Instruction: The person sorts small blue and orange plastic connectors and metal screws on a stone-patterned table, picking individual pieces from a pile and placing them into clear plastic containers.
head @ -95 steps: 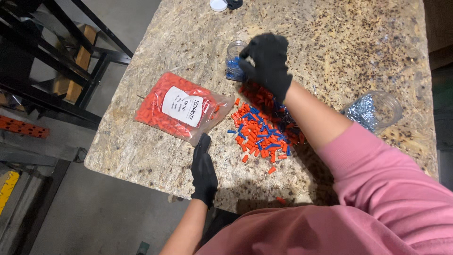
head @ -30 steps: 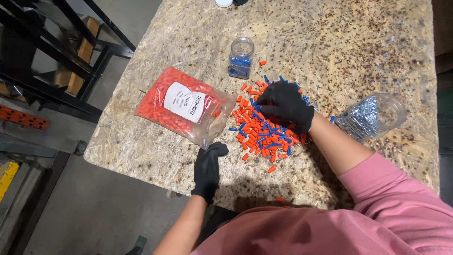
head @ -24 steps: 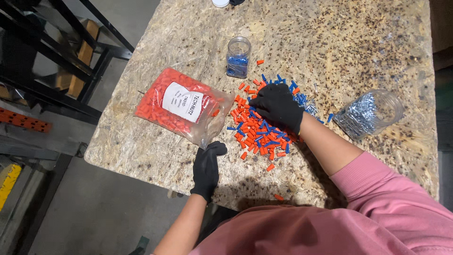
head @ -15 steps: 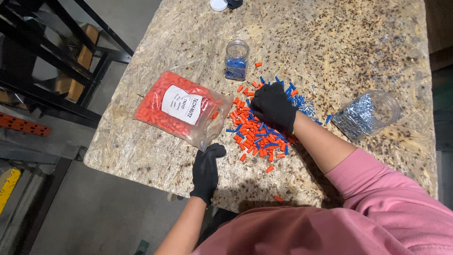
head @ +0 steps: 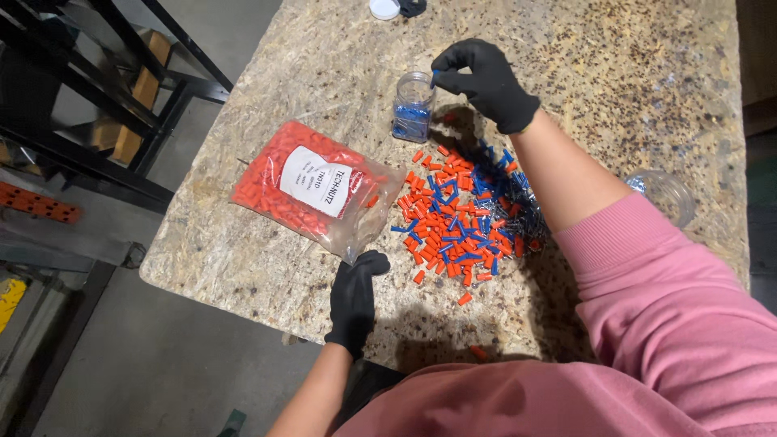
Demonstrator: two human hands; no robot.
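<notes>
One small blue connector (head: 435, 78) sits pinched in the gloved right hand (head: 486, 83).

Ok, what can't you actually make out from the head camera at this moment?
- Whatever the right hand pinches over the small jar: a blue speck, too small to name.
- Large jar: mostly hidden behind the pink sleeve.
- Right side of the mixed pile: shadowed by the forearm.
- White lid: cut by the top edge.
- Left hand: fingers curled, grip unclear.
</notes>
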